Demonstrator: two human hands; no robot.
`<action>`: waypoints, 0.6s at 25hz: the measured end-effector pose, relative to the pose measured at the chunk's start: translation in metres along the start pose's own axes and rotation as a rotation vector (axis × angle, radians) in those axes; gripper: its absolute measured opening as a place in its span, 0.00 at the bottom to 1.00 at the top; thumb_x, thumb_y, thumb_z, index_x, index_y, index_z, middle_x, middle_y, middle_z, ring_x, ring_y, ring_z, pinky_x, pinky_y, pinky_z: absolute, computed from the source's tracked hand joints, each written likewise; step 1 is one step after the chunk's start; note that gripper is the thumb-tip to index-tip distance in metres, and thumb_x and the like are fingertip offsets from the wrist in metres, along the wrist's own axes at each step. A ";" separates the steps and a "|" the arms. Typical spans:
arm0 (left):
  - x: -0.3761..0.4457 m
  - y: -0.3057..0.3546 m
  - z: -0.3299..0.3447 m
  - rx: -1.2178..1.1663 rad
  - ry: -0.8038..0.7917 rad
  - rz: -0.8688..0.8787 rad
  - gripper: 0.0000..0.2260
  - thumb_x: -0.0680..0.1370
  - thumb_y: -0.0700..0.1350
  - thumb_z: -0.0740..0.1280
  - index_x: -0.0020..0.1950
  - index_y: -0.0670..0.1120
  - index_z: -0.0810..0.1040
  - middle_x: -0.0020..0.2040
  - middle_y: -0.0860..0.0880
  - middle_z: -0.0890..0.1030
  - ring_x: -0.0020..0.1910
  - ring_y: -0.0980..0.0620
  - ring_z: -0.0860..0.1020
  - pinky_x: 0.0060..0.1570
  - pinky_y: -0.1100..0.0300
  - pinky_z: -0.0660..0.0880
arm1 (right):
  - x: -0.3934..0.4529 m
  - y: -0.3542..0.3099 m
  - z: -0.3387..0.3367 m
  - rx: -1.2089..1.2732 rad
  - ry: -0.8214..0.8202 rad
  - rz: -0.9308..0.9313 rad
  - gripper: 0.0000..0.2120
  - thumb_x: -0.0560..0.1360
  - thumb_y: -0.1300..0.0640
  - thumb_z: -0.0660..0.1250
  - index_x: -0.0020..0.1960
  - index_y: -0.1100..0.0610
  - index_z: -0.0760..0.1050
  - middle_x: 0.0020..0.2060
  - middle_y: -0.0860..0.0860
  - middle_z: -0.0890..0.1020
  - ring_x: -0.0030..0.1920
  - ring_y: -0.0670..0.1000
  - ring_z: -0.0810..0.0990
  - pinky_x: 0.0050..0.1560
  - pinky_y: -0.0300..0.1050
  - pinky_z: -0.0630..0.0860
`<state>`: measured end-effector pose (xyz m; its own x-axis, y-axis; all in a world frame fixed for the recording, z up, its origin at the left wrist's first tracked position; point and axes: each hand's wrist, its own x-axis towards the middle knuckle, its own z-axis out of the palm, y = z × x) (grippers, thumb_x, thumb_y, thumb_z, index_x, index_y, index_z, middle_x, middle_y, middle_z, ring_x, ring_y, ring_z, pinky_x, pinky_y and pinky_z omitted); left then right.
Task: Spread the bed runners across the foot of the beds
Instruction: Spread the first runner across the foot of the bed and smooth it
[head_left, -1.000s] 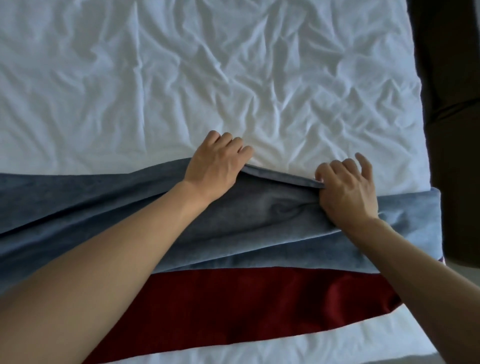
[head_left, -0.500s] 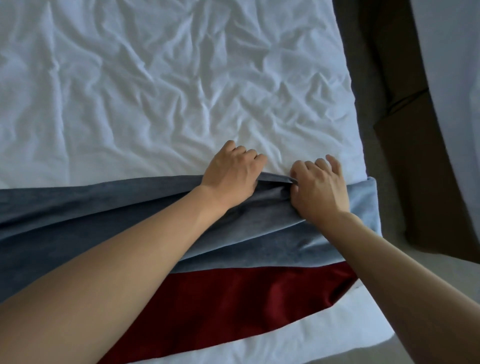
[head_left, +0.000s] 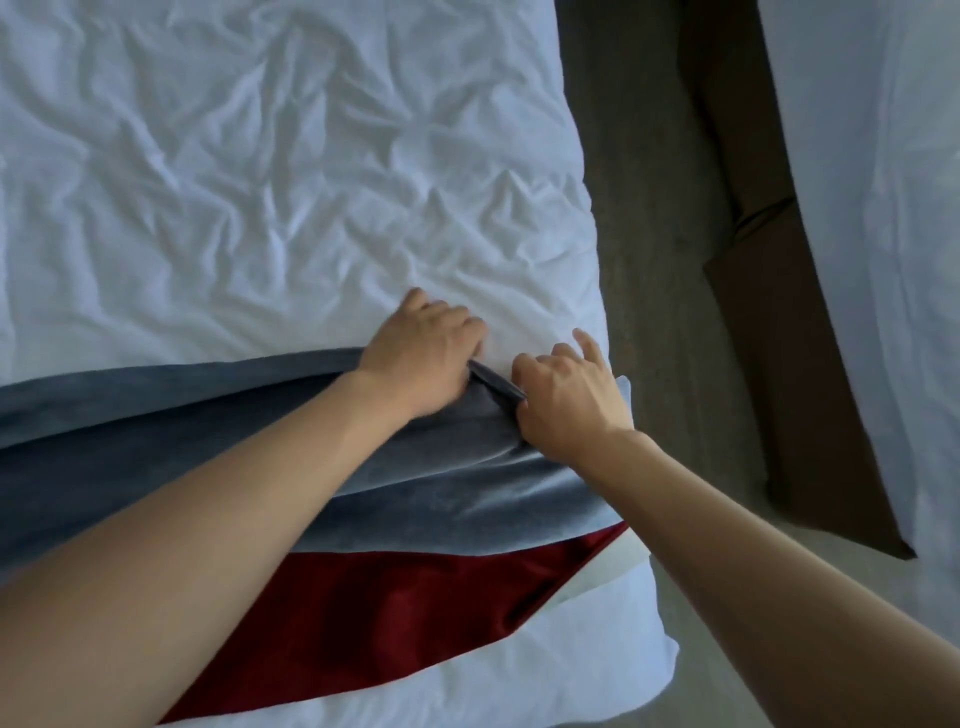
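Observation:
A grey-blue bed runner (head_left: 457, 493) lies across the wrinkled white bed (head_left: 270, 182), partly folded over itself, with a dark red runner (head_left: 405, 603) beneath it nearer to me. My left hand (head_left: 423, 358) grips the far folded edge of the grey-blue runner with curled fingers. My right hand (head_left: 569, 397) pinches the same edge close to the bed's right side, its index finger lifted. The two hands are almost touching. My forearms hide part of both runners.
The bed's right edge drops to a grey-brown carpet strip (head_left: 654, 260). A second white bed (head_left: 878, 218) with a dark brown base (head_left: 789, 364) stands at the right. White bedding (head_left: 545, 660) shows below the red runner.
Both hands have slid rightward along the grey-blue runner's edge toward the bed's right side and come closer together. The view has shifted right, revealing the second bed.

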<state>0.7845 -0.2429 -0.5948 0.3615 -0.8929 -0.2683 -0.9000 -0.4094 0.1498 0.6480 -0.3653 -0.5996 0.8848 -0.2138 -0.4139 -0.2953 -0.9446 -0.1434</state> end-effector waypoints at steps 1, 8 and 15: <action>0.005 0.018 0.004 0.032 -0.054 0.094 0.05 0.74 0.44 0.65 0.49 0.51 0.76 0.47 0.52 0.79 0.48 0.49 0.77 0.54 0.54 0.64 | -0.006 0.000 0.003 -0.008 -0.012 -0.013 0.03 0.73 0.58 0.62 0.46 0.53 0.73 0.39 0.50 0.81 0.52 0.55 0.77 0.76 0.56 0.53; 0.022 0.027 0.004 0.106 0.073 0.049 0.04 0.74 0.41 0.64 0.45 0.48 0.77 0.44 0.49 0.80 0.44 0.46 0.77 0.49 0.54 0.62 | -0.014 0.021 0.001 0.047 -0.046 0.064 0.04 0.72 0.59 0.61 0.41 0.52 0.67 0.35 0.50 0.76 0.50 0.55 0.77 0.75 0.55 0.55; 0.034 0.061 -0.005 0.134 0.077 0.145 0.05 0.76 0.45 0.64 0.43 0.48 0.79 0.41 0.49 0.82 0.44 0.45 0.78 0.50 0.53 0.63 | -0.035 0.047 -0.002 0.009 0.019 0.157 0.04 0.72 0.59 0.63 0.40 0.52 0.71 0.34 0.48 0.75 0.49 0.54 0.77 0.73 0.56 0.57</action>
<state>0.7431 -0.2997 -0.5901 0.2388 -0.9544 -0.1790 -0.9664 -0.2516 0.0522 0.6036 -0.4028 -0.5903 0.8342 -0.3630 -0.4152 -0.4333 -0.8971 -0.0863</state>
